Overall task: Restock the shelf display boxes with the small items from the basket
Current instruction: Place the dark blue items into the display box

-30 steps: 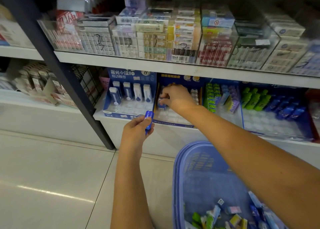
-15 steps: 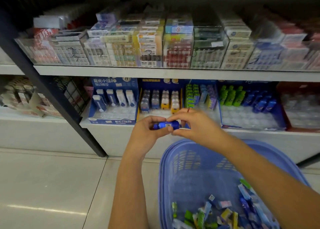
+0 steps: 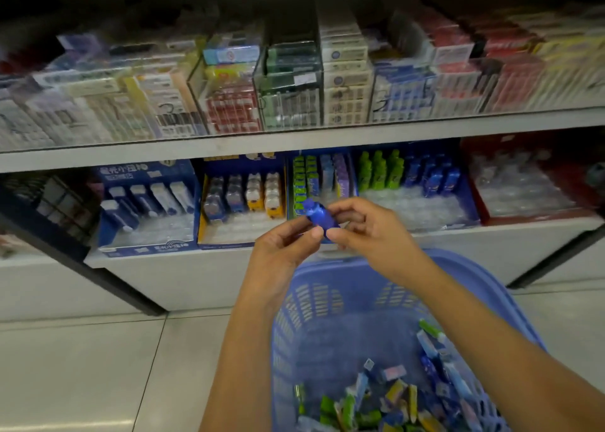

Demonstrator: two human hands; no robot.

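A small blue item (image 3: pixel 317 215) is held in front of the lower shelf, above the blue basket (image 3: pixel 330 278). My left hand (image 3: pixel 281 248) pinches its lower end with thumb and fingers. My right hand (image 3: pixel 370 232) pinches the same item from the right. The basket holds several small green, blue and yellow items (image 3: pixel 386 399). Blue display boxes line the lower shelf: one with white-capped items (image 3: pixel 147 209), one with small bottles (image 3: pixel 242 202), one with green and blue packs (image 3: pixel 320 183), one with green and blue bottles (image 3: pixel 409 183).
A red display box (image 3: pixel 523 183) with clear inserts stands at the right of the lower shelf. The upper shelf (image 3: pixel 294 143) carries rows of stacked packs behind clear dividers. A dark post (image 3: pixel 82 268) slants down at the left. Pale floor tiles (image 3: pixel 82 366) lie below.
My right hand came back from the bottle display box and took hold of the blue item that my left hand held. Both hands now hold it, shifted to the right.
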